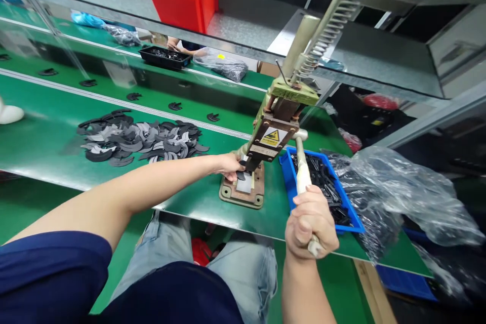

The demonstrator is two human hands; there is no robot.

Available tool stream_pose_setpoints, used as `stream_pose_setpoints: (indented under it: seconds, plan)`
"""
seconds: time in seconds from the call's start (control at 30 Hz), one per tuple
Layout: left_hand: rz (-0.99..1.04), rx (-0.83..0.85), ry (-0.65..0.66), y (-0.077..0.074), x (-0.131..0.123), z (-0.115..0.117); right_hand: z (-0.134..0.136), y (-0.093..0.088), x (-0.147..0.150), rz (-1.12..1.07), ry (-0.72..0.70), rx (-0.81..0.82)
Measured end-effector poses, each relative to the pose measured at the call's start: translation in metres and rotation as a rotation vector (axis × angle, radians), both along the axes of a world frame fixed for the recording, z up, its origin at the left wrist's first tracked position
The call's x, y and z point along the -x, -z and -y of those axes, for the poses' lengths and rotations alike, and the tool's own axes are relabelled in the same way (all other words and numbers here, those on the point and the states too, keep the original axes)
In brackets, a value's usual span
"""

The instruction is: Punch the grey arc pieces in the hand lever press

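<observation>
A green hand press stands on a green worktop. At its base, the left hand pinches a small dark piece, fingers nearly closed, under the press's head. The right hand is wrapped firmly around the press's pale lever. Left of the press lies a heap of curved pieces (greys and blacks mixed); right of it, a blue tray of black parts.

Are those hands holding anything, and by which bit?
The right hand grips the lever of the press near its free end. The left hand is at a small dark piece, but whether it's pinched can't be told.
</observation>
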State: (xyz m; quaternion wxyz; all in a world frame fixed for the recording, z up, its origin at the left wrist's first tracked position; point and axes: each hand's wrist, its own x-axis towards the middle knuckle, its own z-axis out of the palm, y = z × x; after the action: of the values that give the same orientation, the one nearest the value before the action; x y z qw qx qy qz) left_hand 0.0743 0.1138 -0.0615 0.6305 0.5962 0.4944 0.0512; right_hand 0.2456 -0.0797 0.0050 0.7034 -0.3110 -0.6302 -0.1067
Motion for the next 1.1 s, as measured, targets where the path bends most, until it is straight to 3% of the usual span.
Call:
stream_pose_setpoints:
  seconds: [0.23,0.83,1.0,1.1]
  plan:
    - [0.043,0.048,-0.020,0.001,0.010,0.002,0.008,0.000,-0.005,0.052,-0.007,0.083]
    - [-0.047,0.011,-0.005,-0.001,0.000,-0.003,-0.002,0.001,0.004,-0.050,0.044,-0.033]
    - [-0.004,-0.053,0.029,-0.018,-0.003,0.002,0.001,-0.002,-0.002,0.033,0.024,0.017]
    - [0.097,-0.080,0.095,-0.039,0.018,-0.005,0.005,-0.002,-0.008,0.078,0.009,0.043]
